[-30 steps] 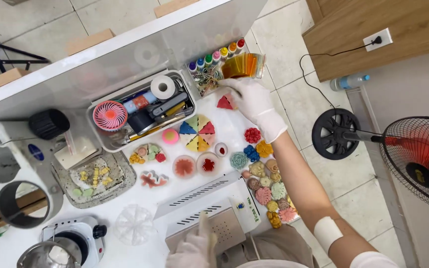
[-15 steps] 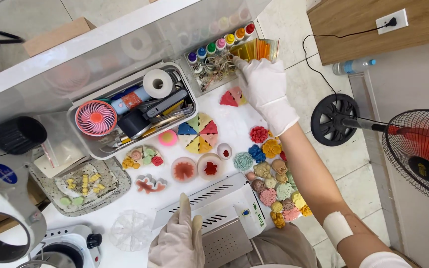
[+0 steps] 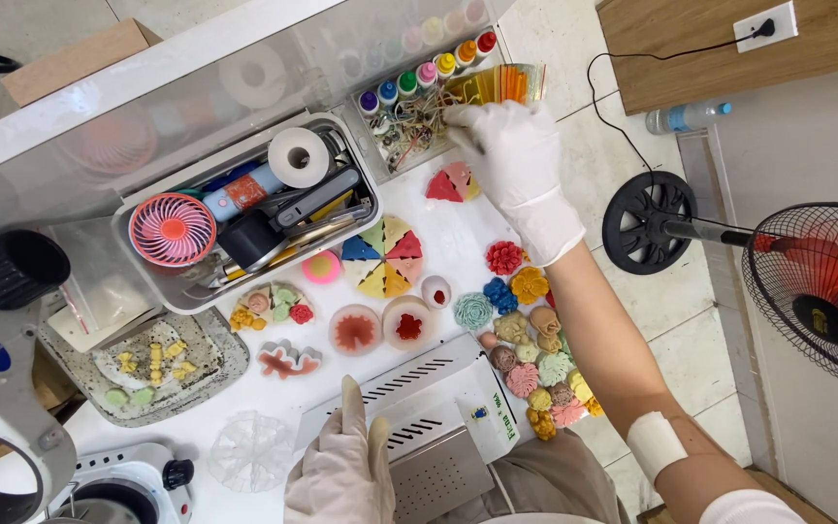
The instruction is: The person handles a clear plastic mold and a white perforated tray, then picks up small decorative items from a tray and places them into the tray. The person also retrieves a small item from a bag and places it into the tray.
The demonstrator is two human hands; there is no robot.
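Note:
My right hand, in a white glove, reaches across the white table. Its fingertips dip into a clear tray of small metal bits, just below a row of coloured dye bottles; whether they pinch anything is hidden. A packet of orange and yellow sheets lies right beside the fingers. Red and pink wedge pieces sit under the palm's left edge. My left hand, also gloved, rests flat on a white vented machine at the near edge and holds nothing.
A grey bin holds a pink mini fan, a tape roll and tools. A disc of coloured wedges, round pieces and several flower shapes cover the table. A standing fan is on the floor at right.
My right hand has moved from the red and pink wedges up to the tray of metal bits. The left hand stays on the white machine. The view has shifted slightly.

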